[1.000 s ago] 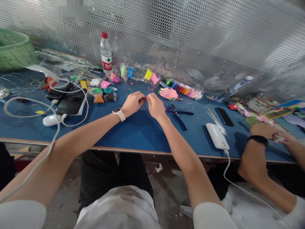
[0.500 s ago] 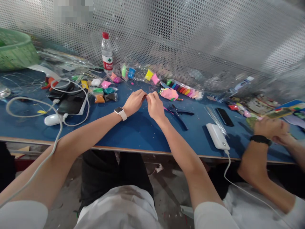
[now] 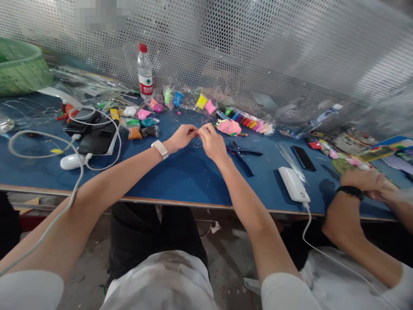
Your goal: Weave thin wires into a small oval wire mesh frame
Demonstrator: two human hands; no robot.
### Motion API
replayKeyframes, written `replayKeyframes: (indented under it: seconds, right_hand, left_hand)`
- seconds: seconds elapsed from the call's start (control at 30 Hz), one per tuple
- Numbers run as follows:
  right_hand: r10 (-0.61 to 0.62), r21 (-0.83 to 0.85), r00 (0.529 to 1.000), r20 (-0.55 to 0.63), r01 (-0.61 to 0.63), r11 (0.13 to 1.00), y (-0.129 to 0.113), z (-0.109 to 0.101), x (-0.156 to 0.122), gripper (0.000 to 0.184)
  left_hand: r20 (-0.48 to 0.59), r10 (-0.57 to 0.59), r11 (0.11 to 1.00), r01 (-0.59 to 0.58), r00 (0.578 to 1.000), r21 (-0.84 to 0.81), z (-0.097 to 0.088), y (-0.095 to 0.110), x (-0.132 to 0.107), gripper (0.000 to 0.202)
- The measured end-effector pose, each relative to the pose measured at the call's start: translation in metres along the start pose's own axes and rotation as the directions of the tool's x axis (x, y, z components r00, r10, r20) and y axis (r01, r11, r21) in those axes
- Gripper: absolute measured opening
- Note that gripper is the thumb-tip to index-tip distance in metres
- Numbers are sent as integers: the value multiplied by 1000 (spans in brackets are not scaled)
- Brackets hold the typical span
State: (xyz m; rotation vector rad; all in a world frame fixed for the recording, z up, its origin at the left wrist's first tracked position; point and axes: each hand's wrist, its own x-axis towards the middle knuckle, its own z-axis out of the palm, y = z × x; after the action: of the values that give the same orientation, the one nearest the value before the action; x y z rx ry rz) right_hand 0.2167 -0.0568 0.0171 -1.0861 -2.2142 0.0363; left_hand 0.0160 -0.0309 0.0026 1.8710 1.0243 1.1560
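Observation:
My left hand (image 3: 183,137) and my right hand (image 3: 210,138) meet over the blue table, each with its fingertips closed in a pinch. Fine silvery wire (image 3: 194,145) shows in loose strands just under the fingertips; most of what I pinch is hidden by the fingers. To the right of my right hand lie dark-handled pliers (image 3: 241,153). A pink modelling-clay figure (image 3: 228,127) with a yellow-green end lies behind them. Small bags of coloured clay (image 3: 134,133) are left of my hands.
A water bottle (image 3: 145,71) stands by the perforated metal screen. Phones and a looped white cable (image 3: 79,150) lie at left, below a green basket (image 3: 26,71). At right are a white power bank (image 3: 293,184), straight wires (image 3: 292,163), a phone (image 3: 303,158) and a co-worker's hands (image 3: 364,181).
My left wrist has turned, so the watch face no longer shows and the band does. Both hands have shifted slightly toward me, still together. The co-worker's hands moved a little.

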Motion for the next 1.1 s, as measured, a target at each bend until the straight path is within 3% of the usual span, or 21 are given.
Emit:
replayKeyframes:
  seconds: [0.17,0.37,0.47,0.6,0.73,0.8,0.9,1.0,1.1]
  right_hand:
    - [2,24,999,40,-3,1000,2,0,1,37]
    - [-20,-32,998,60,22,999,1,-1,0,37]
    - [-41,-29,997,67,43,999,1,-2,0,38]
    - [-85,6,994,66,84,996,4,-3,1,37]
    - [-82,11,995,60,81,997,3,-1,1,34]
    - [-64,-7,996,55,64,998,0,0,1,32]
    - [-18,-65,998,63,22,998,-6,1,2,32]
    - [36,-145,995,91,-23,989,-12,3,3,33]
    - [82,-206,989,127,-54,977,-18,4,4,35]
  left_hand:
    - [-7,-1,1000,0,1000,-13,-2,-4,0,17]
    - [-1,-12,1000,12,1000,-23,-5,-1,0,16]
    - [34,-101,982,105,994,-158,-3,3,-2,15]
    - [140,-207,887,246,968,-392,-6,6,-4,13]
    - [170,-218,839,274,961,-470,-9,3,-3,15]
    - [109,-188,901,215,976,-377,-9,1,-2,14]
    - [-32,-40,997,38,999,-61,-10,-2,-1,9]
    - [-72,124,973,-107,990,206,-12,-4,-1,7]
    - [-45,204,922,-176,978,345,-15,-6,-1,7]
